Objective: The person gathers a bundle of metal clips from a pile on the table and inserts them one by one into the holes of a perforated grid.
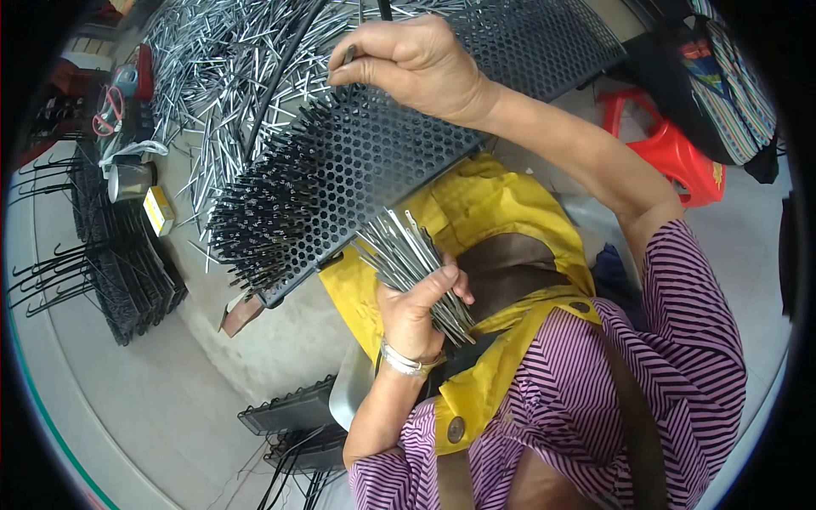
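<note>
My left hand (415,313), with a bracelet at its wrist, is closed round a bundle of thin metal rods (395,255) above my lap. Higher up, my right hand (425,68) pinches one thin metal rod (349,54) between thumb and finger, seen nearly end-on. That hand hovers over a black perforated rack (382,140) with rows of holes. Dark-tipped rods (263,200) stand packed in the holes at the rack's left end. Most of the holes to their right show no rods.
A big heap of loose silvery rods (225,68) lies behind the rack. Black racks with hooks (127,263) stand at the left, near a cup (130,180) and a yellow box (159,211). A red plastic stool (671,153) is at the right. My yellow apron (510,195) covers my lap.
</note>
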{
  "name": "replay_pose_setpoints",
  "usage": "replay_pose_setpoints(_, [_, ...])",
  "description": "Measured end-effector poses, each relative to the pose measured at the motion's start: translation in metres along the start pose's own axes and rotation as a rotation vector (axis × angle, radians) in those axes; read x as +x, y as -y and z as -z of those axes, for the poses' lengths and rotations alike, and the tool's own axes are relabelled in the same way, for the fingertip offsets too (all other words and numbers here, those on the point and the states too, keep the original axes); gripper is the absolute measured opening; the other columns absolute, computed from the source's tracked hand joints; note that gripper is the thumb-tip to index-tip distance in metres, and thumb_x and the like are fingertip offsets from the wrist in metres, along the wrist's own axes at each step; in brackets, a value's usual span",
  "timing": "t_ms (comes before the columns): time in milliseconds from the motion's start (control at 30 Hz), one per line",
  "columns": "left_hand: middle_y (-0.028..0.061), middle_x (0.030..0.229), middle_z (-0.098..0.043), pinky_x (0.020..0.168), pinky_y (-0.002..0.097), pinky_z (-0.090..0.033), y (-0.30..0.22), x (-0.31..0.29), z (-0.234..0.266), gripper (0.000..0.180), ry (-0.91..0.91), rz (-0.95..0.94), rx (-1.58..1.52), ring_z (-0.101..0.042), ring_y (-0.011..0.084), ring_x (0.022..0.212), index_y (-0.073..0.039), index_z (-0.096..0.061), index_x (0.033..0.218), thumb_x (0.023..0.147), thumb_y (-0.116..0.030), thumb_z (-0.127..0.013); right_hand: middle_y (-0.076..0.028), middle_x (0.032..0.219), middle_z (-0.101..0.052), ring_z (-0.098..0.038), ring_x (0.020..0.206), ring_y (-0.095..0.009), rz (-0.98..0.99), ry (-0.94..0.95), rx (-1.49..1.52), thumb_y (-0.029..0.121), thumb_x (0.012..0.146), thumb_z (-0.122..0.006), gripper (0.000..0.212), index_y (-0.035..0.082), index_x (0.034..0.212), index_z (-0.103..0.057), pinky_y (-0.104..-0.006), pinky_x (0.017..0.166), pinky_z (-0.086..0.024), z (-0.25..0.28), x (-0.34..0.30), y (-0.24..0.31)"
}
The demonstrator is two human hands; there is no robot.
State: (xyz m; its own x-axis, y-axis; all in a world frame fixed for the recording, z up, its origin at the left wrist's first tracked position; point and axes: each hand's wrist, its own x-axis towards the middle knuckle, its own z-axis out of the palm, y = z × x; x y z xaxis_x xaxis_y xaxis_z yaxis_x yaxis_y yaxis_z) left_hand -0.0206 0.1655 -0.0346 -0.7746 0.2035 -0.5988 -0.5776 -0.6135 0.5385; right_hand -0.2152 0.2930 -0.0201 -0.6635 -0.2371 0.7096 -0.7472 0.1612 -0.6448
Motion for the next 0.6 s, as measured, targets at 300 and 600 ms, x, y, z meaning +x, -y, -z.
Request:
replay_pose_setpoints(300, [0.0118,0.08,-0.054,0.054,0.0345,-0.048,-0.001,0.002,0.002,0.027,0.012,0.018,-0.006,-0.053,0.0207,0.062,-0.002,-0.05,0.097,0.074,0.005,-0.062,-0.008,0.068,-0.063,-0.061,0.062,-0.016,0.022,0.249,-0.066,0.011,0.075,-0.068,0.012,0.0,0.074,-0.063,-0.0278,0.058,-0.048,-0.013,0.015,-0.025])
replay_pose_setpoints(600, [0.0117,0.077,-0.054,0.054,0.0341,-0.048,-0.001,0.002,0.002,0.025,0.007,0.01,-0.012,-0.053,0.0204,0.062,-0.002,-0.051,0.096,0.074,0.005,-0.061,-0.016,0.07,-0.063,-0.065,0.069,-0.027,-0.074,0.192,-0.277,0.005,0.068,-0.061,0.01,-0.003,0.074,-0.062,-0.0357,0.067,-0.052,-0.023,0.026,-0.016])
